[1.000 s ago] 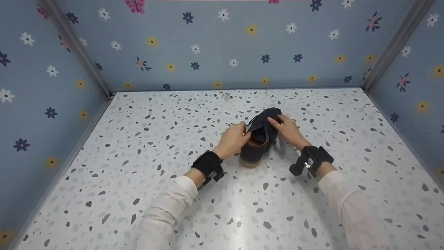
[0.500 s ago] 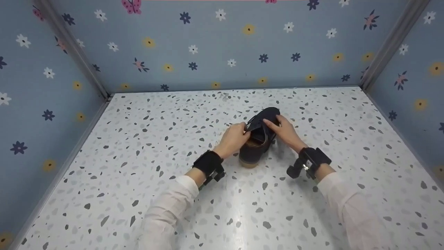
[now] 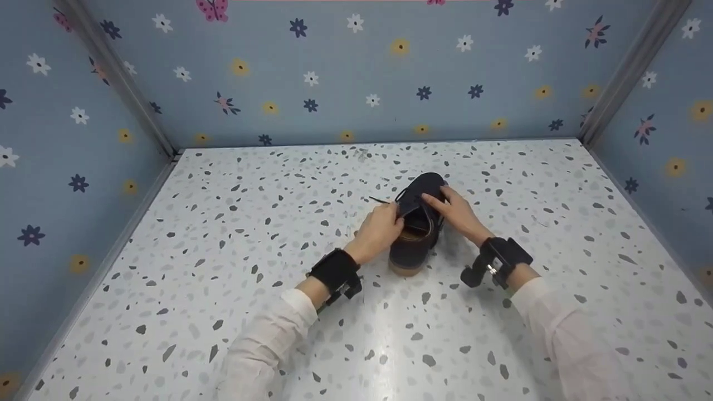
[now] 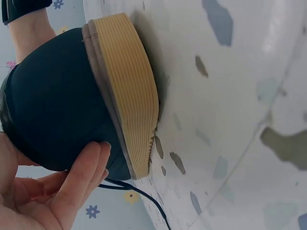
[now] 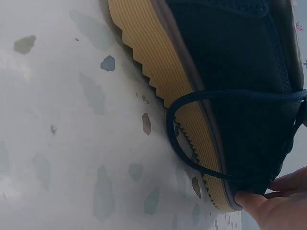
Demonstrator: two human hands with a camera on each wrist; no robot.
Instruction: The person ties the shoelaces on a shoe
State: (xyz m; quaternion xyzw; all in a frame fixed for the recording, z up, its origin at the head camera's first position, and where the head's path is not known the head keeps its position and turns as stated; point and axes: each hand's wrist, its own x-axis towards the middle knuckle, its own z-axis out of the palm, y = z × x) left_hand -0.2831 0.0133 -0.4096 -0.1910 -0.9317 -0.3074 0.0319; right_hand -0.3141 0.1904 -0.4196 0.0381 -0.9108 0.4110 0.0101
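Observation:
A dark navy lace-up shoe [image 3: 409, 255] stands on the speckled surface, toe pointing away and slightly right, its opening facing up. My left hand [image 3: 379, 231] grips the left side of the collar with thumb and fingers. On the far right side, my right hand [image 3: 461, 216] holds the front of the shoe, thumb over the top and fingers along the edge. The left wrist view shows the rounded heel above a ribbed tan sole [image 4: 129, 91], with a lace end [image 4: 129, 187] trailing down. A lace loop [image 5: 171, 124] hangs over the shoe's side in the right wrist view.
The white speckled surface [image 3: 223, 278] extends around the shoe. A blue flowered panel [image 3: 334, 61] rises at the back, with similar panels on the left [image 3: 50, 223] and right [image 3: 668, 133]. Each wrist wears a black strap with a mount.
The heel has shifted slightly toward me and to the right, and the shoe points a little straighter. My left hand has moved slightly nearer. A lace end shows more plainly left of the shoe.

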